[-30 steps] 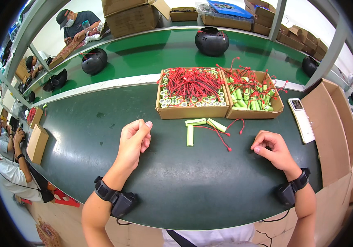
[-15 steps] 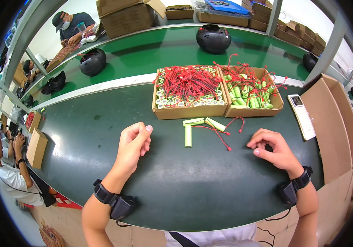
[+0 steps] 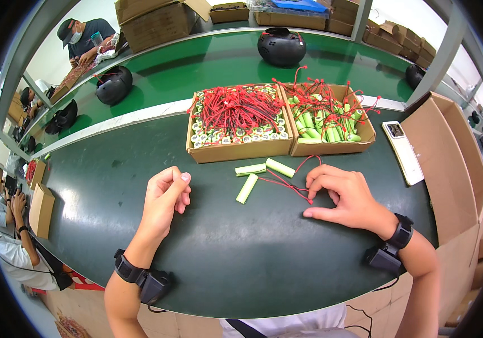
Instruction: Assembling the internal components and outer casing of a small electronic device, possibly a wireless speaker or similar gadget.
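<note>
Three light-green cylindrical battery cells lie loose on the dark green table: one cell [image 3: 251,169] sideways, a second [image 3: 280,167] slanting beside it, a third [image 3: 247,188] tilted below them. Thin red-and-black wires [image 3: 279,181] run from them to the right and end in small red connectors. My right hand [image 3: 345,194] hovers by those connectors, thumb and curved fingers apart, nothing visibly gripped; whether a fingertip touches a wire I cannot tell. To the left of the cells, my left hand [image 3: 163,197] is loosely curled, thumb against its fingers, with nothing seen in it.
Behind the cells stand two cardboard boxes, the left box [image 3: 238,151] packed with wired cells and the right box [image 3: 334,149] holding loose ones. A phone [image 3: 403,153] lies near an open carton [image 3: 450,163]. Black rounded shells [image 3: 282,48] sit on the green conveyor. Other people work at left.
My right hand has moved left to the wire ends, and its fingers have spread. The lowest cell has turned from straight to slanted. My left hand keeps its curled pose; the view has shifted slightly.
</note>
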### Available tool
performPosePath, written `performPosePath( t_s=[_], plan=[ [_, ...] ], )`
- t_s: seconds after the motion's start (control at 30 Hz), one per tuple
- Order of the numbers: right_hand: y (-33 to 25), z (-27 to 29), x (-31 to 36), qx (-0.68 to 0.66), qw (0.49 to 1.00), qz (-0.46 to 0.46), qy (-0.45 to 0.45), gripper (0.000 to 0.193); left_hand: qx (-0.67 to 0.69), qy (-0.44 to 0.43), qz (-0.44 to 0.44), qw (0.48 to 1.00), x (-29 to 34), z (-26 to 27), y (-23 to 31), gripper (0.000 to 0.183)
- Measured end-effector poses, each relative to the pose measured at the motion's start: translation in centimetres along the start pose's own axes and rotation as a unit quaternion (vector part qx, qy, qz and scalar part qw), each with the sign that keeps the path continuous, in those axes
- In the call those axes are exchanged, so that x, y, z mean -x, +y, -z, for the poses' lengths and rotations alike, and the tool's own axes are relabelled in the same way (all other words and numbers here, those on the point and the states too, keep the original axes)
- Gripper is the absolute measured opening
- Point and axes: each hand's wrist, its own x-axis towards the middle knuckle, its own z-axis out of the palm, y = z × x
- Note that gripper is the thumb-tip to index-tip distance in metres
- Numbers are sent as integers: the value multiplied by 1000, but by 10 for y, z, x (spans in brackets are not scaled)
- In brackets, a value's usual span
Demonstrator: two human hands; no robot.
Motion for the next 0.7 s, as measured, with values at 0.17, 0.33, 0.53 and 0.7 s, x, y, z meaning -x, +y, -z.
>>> performPosePath(
  t_s=[0.17, 0.33, 0.53, 0.7],
  plan=[
    [2, -5, -7, -35, 996, -82, 22, 16, -18, -6, 0, 1000, -1, -1, 1, 28],
    [5, -6, -3, -59, 994, -68, 57, 6, -12, -6, 3, 1000, 0, 4, 0, 28],
    [10, -2, 2, -71, 997, -21, 17, 10, -20, -17, 10, 1000, 1, 4, 0, 27],
    [7, 3, 3, -69, 997, 27, -34, 9, -23, -76, -49, 996, 7, -1, 4, 31]
  ],
)
